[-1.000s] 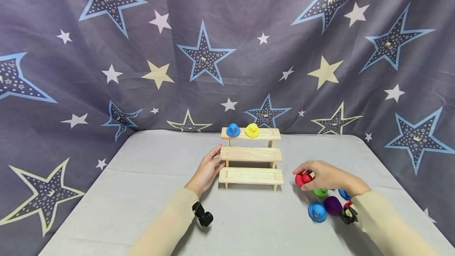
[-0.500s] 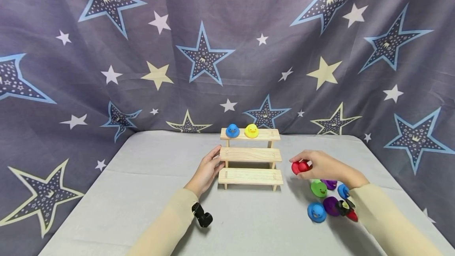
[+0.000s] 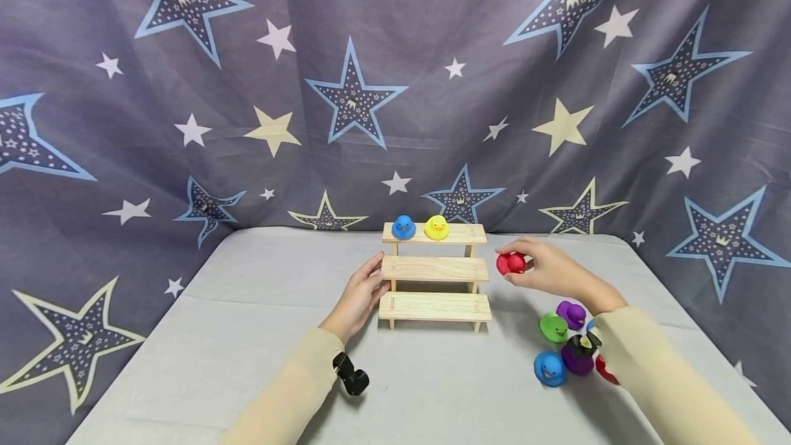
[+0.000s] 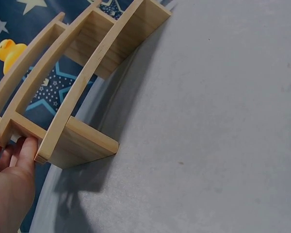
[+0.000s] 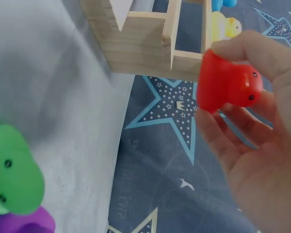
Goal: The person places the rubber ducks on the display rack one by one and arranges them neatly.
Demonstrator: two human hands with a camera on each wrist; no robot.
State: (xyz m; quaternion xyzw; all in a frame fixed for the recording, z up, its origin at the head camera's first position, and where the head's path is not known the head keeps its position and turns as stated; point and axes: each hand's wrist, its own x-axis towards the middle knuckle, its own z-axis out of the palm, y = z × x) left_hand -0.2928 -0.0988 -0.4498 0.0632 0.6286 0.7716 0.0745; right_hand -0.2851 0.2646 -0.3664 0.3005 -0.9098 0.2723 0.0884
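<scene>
A three-step wooden display shelf (image 3: 435, 268) stands on the grey cloth. My left hand (image 3: 360, 301) holds its left side at the middle step, with fingertips (image 4: 28, 148) against the wood in the left wrist view. To the right of the shelf, my right hand (image 3: 550, 268) pinches a red rubber duck (image 5: 223, 82) between thumb and fingers, raised off the cloth near the middle step's height. A blue rubber duck (image 3: 404, 227) and a yellow rubber duck (image 3: 437, 227) sit side by side on the top step.
Several ducks lie at the right: green (image 3: 553, 327), purple (image 3: 571, 314), blue (image 3: 550, 368), another purple (image 3: 577, 357) and a red one (image 3: 605, 369) partly behind the right sleeve. A star-patterned curtain (image 3: 247, 88) hangs behind the table.
My right hand has lifted the red duck up from beside the other ducks and moved it slightly left toward the shelf. The left hand has stayed on the shelf.
</scene>
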